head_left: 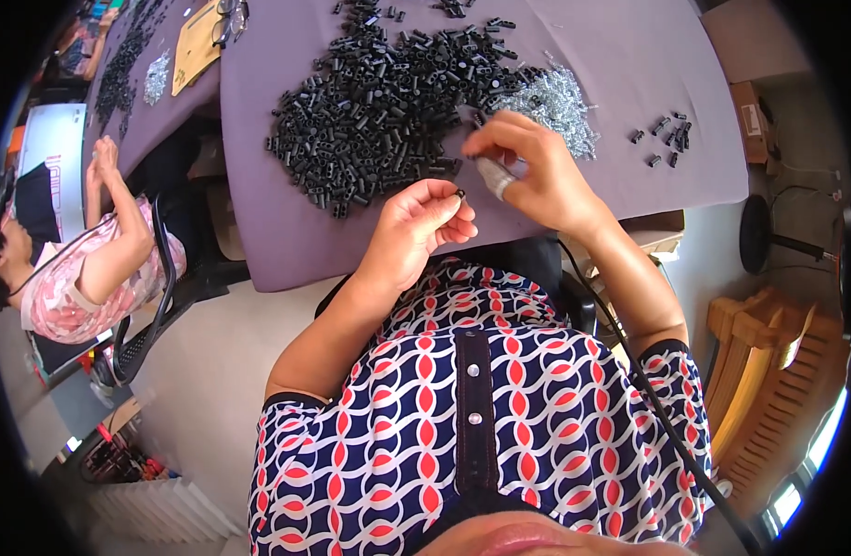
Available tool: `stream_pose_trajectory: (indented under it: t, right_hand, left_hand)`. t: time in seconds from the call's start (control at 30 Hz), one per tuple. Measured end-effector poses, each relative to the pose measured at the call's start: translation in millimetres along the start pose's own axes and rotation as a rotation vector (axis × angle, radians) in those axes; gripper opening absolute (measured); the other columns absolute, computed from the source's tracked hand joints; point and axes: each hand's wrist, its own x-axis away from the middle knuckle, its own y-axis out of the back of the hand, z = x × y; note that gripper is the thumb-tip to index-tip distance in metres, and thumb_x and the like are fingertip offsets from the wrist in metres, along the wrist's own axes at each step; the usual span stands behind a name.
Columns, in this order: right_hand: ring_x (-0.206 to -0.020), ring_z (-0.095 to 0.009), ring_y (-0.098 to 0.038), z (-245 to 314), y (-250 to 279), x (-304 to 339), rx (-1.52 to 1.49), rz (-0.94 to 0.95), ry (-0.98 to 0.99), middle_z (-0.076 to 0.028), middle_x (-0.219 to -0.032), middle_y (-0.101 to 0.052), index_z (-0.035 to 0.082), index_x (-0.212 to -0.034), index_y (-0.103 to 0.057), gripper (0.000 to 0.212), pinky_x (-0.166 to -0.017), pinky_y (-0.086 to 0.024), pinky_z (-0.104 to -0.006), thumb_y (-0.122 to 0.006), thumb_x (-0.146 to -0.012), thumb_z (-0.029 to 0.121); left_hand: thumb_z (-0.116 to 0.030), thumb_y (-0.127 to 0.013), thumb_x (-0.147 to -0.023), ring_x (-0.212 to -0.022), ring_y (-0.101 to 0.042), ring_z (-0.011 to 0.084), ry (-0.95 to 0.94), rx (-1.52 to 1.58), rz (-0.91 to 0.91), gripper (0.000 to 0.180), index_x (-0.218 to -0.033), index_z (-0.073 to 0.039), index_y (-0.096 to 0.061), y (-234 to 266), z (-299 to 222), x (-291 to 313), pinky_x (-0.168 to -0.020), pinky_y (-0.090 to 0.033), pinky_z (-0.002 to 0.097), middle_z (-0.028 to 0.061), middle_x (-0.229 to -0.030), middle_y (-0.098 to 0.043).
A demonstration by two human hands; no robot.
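Note:
My left hand (421,227) is closed in a pinch in front of the table's near edge. Between its thumb and index finger sits a small black plastic part (461,194). Just to the right, my right hand (541,176) hovers over the table with bent fingers. A greyish-white cover (495,176) wraps one of its digits. Motion blurs its fingertips, so I cannot tell whether they hold anything. Beyond both hands spreads a big heap of black plastic parts (379,116). A pile of small shiny silvery pieces (555,104) adjoins it, partly behind my right hand.
Several loose black parts (671,134) lie on the right of the purple-grey tablecloth (629,56). A dark cable (629,357) runs past my right arm. At left, another person (92,259) sits at a table. A wooden chair (768,371) stands at right.

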Motion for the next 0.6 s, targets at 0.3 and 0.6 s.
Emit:
stream_pose_trajectory:
  t: [0.3, 0.6]
  right_hand:
    - [-0.101, -0.012, -0.063, -7, -5, 43, -0.825, 0.066, -0.282, -0.005, -0.106, -0.062, -0.004, -0.106, -0.066, 0.02, -0.094, -0.05, -0.0285, -0.058, -0.089, -0.01]
    - [-0.102, -0.013, -0.062, -12, 5, 47, -0.784, 0.124, -0.234, -0.004, -0.105, -0.06, -0.003, -0.103, -0.065, 0.027, -0.093, -0.05, -0.0279, -0.057, -0.081, -0.016]
  left_hand:
    - [-0.01, -0.06, -0.1, -0.082, -0.07, 0.0195, 0.002, -0.203, 0.029, 0.019, -0.116, -0.002, -0.061, -23, -1, 3, -0.078, -0.056, 0.0312, 0.0103, -0.096, -0.071]
    - [-0.008, -0.064, -0.098, -0.077, -0.069, 0.015, -0.033, -0.3, 0.021, 0.016, -0.111, 0.001, -0.063, -30, -10, 8, -0.072, -0.056, 0.0265, 0.0087, -0.091, -0.071]
